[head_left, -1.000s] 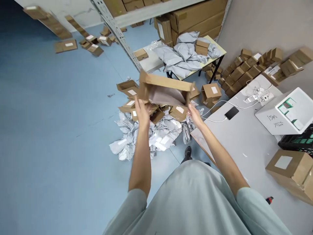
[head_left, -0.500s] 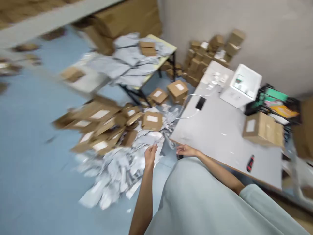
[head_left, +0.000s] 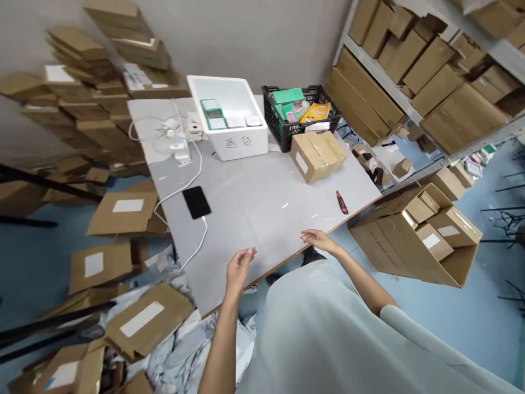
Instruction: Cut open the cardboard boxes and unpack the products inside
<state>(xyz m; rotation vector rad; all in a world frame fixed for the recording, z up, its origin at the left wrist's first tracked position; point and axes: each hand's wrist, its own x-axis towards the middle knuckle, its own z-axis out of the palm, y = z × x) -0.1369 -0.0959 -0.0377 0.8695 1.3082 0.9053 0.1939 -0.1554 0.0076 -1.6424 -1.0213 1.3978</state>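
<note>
My left hand [head_left: 240,269] hovers over the front edge of the grey table [head_left: 246,202], fingers loosely curled but apart, holding nothing. To its right, my right hand [head_left: 318,239] is also empty over the same edge, its fingers loosely spread. A red and black cutter [head_left: 342,202] lies beyond my right hand. Farther back stands a taped cardboard box [head_left: 318,156]. On the left side of the tabletop lies a black phone [head_left: 197,202] with a white cable plugged in.
A white foam box [head_left: 241,143] and a black crate [head_left: 283,128] stand at the back. Cartons and grey wrapping [head_left: 184,350] cover the floor at left. An open carton [head_left: 394,246] stands right of the table, below metal shelving [head_left: 410,106].
The view has swung right, bringing the table in front of me and the shelving and big carton into sight. Both hands are now over the table's front edge, still empty.
</note>
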